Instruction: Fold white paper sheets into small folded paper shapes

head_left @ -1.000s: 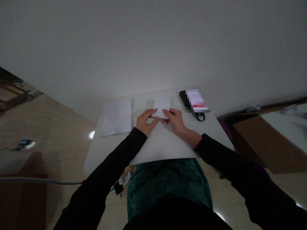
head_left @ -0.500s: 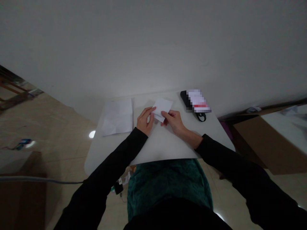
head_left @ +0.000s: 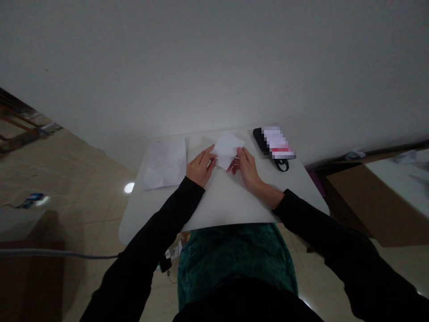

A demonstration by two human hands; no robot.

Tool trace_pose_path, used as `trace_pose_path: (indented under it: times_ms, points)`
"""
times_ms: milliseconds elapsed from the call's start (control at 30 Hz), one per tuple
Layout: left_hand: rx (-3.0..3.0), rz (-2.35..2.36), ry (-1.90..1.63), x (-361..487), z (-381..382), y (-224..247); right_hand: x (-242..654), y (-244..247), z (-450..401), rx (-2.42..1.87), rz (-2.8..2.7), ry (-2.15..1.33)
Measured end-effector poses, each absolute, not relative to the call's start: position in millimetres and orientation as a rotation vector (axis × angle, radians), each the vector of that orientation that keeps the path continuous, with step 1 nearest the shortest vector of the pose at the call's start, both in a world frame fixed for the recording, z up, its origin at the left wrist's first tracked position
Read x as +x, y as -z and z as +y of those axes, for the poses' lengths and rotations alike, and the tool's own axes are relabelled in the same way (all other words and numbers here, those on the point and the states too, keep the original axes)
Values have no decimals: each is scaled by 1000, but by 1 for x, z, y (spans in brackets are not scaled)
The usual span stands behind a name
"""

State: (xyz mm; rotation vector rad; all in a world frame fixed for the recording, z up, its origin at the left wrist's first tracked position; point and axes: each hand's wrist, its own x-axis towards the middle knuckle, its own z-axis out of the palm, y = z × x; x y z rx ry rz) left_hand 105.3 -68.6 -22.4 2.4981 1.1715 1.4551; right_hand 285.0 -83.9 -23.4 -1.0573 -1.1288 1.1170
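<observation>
Between my two hands is a small folded sheet of white paper [head_left: 227, 145], its upper part a diamond shape with a flap pointing toward me. My left hand [head_left: 201, 167] pinches the paper's left corner between thumb and fingers. On the opposite side, my right hand [head_left: 246, 167] grips the right corner with thumb and forefinger, its other fingers curled beneath the edge. A larger creased sheet of white paper [head_left: 165, 162] lies flat on the table, left of my left hand.
The white table [head_left: 221, 205] stands against a grey wall [head_left: 214, 67]. A black device with a strap [head_left: 283, 164] and a blurred-out screen rests at the back right. A cardboard box [head_left: 372, 201] is to the right, and a cable [head_left: 60, 253] runs in from the left.
My right hand has shifted from the paper's lower edge up to its right corner. The paper has turned a little and shows a wider diamond shape. My left hand stays at the left corner.
</observation>
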Motion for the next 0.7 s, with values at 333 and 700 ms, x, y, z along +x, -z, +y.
trace_pose_path:
  times_ms: [333, 700]
  points:
    - [2237, 1351, -1491, 113, -98, 6, 328, 15, -123, -1141, -2119, 222]
    - [2410, 1736, -1136, 109, -209, 25, 331, 22, -187, -872, -2578, -196]
